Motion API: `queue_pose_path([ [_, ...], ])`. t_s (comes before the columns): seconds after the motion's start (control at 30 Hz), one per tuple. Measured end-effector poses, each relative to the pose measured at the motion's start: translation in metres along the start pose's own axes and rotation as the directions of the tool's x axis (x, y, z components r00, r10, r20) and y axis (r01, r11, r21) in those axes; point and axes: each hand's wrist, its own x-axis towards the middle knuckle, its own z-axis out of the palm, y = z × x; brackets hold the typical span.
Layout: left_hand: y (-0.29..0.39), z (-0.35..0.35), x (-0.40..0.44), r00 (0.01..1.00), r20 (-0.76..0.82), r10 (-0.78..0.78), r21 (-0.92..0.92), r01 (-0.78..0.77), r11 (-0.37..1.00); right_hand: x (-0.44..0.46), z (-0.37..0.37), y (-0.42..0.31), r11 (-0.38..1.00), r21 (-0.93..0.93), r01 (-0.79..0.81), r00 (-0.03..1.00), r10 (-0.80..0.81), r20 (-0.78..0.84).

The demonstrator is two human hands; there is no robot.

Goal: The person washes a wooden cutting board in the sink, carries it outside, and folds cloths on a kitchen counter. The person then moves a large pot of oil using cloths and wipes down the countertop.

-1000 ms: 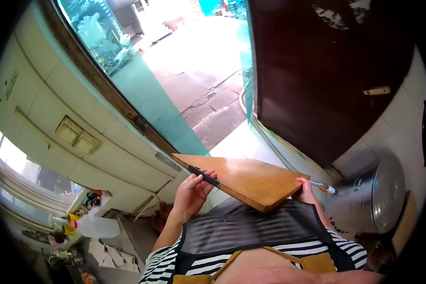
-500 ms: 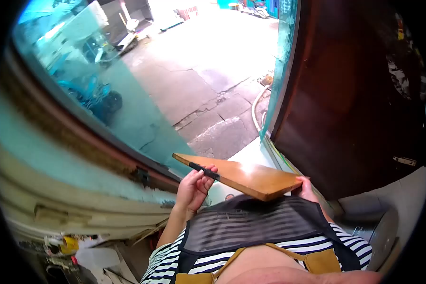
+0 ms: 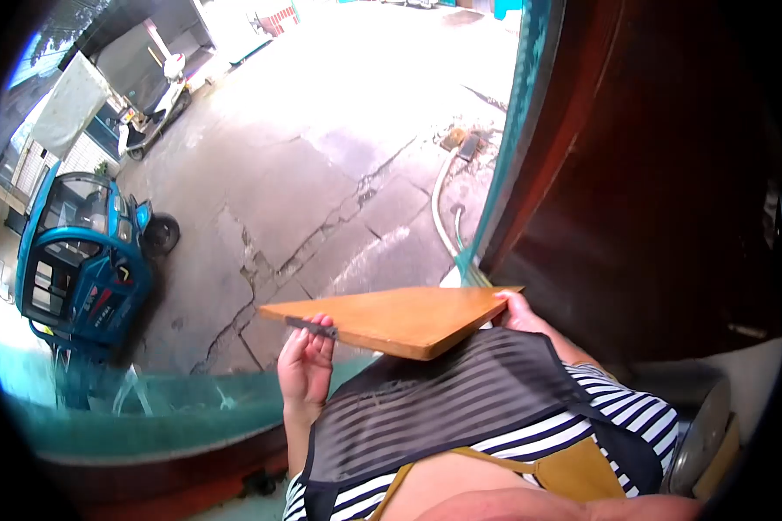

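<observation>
A flat brown wooden board [image 3: 408,314] is held out in front of my chest, roughly level. A dark strip [image 3: 311,327] is fixed along its left edge. My left hand [image 3: 307,363] is closed on that edge at the strip, fingers on top. At the right end, my right hand [image 3: 520,313] grips the board's corner; part of its fingers is hidden behind the wood. Below the board is the dark sheer apron [image 3: 443,399] over my striped top.
A teal-framed door edge [image 3: 517,148] and a dark brown door panel [image 3: 669,200] stand at the right. Outside are cracked paving [image 3: 304,200], a pale hose [image 3: 440,195], a blue three-wheeler [image 3: 96,260] and a parked scooter [image 3: 156,117]. A round metal vessel [image 3: 704,430] is at lower right.
The view has swung left and outward through the doorway, bringing the blue three-wheeler clearly into sight. The board has shifted left in view, with both hands still on it.
</observation>
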Motion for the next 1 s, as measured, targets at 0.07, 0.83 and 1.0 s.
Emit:
queue_pose_path([
  [0.07,0.009,0.019,0.02,0.999,-0.01,0.042,0.017,-0.042,0.999,0.051,0.02,-0.012,1.0,-0.021,-0.008,1.0,0.008,-0.018],
  [0.83,0.117,-0.014,0.257,0.989,0.128,0.079,-0.071,-0.071,0.995,0.207,0.251,-0.105,0.999,0.042,0.009,1.0,-0.009,-0.006],
  [1.0,0.156,-0.042,0.338,0.989,0.143,0.032,-0.052,-0.025,0.998,0.262,0.287,-0.101,0.988,0.143,0.059,0.998,-0.059,-0.005],
])
